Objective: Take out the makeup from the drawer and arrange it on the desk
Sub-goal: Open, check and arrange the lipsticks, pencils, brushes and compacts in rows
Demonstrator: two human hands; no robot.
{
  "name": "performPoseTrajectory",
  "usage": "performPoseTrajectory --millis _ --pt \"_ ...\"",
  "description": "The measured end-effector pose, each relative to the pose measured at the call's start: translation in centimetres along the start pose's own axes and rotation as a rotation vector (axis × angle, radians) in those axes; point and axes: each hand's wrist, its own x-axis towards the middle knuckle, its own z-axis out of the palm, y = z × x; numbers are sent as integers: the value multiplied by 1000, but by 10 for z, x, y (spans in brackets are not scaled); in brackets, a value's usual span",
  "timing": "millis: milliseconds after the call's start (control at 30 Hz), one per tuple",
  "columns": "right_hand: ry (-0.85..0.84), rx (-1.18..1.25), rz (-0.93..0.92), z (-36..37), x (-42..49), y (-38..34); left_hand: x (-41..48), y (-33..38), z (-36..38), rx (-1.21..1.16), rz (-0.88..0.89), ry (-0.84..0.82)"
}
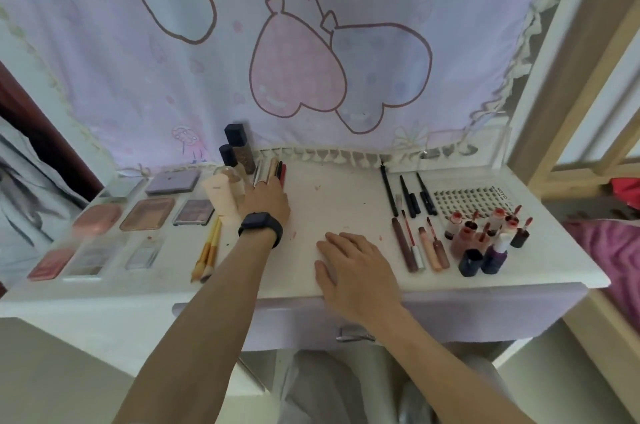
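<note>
The left hand [266,196], wearing a black wristwatch [260,223], reaches to the slim gold, black and red makeup sticks [273,170] at the back of the white tabletop [332,195], beside the dark-capped foundation bottles [239,150]. Its fingers touch them, but I cannot tell whether they pinch. The right hand [353,261] lies flat with its fingers spread near the front edge, above the lavender drawer [433,319]. Flat pink and brown palettes [149,219] lie at the left, and brown lip-gloss tubes [415,247] at the right.

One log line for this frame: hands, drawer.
left hand: fingertips on slim tubes at desk back | right hand: flat on desk | drawer: looks shut
</note>
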Motion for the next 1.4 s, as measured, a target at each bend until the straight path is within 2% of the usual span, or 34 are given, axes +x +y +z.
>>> performPoseTrajectory --millis 167,267,433,533,600,700,900,1100,1167,1300,1400 --pt "-2 -5 -2 -1 0 1 -3 5 -5 -49 -61 -19" --pt "1 7 -8 -1 0 0 -4 9 -13 -187 -156 -71" --pt "46 32 -9 -2 -1 1 -19 9 -25 -747 -360 -177" --pt "53 47 -19 -2 -2 1 -44 8 -34 -1239 -527 -356" --pt "45 70 -19 -3 -2 2 -65 6 -40 -1443 -534 -457" --pt "45 141 19 -10 -3 1 -93 -2 -39 -1538 -441 -507" --pt "-4 441 214 -29 -2 -3 -130 -12 -36 -1468 -229 -479" --pt "112 1027 461 -50 15 1 -144 -14 -39 -1351 -62 -424" --pt "125 1170 527 -60 21 5 -143 -15 -44 -1258 14 -390" --pt "158 1275 534 -68 22 10 -139 -12 -52 -1005 134 -238" --pt "133 1386 547 -70 15 4 -141 -3 -59 -681 347 -66"
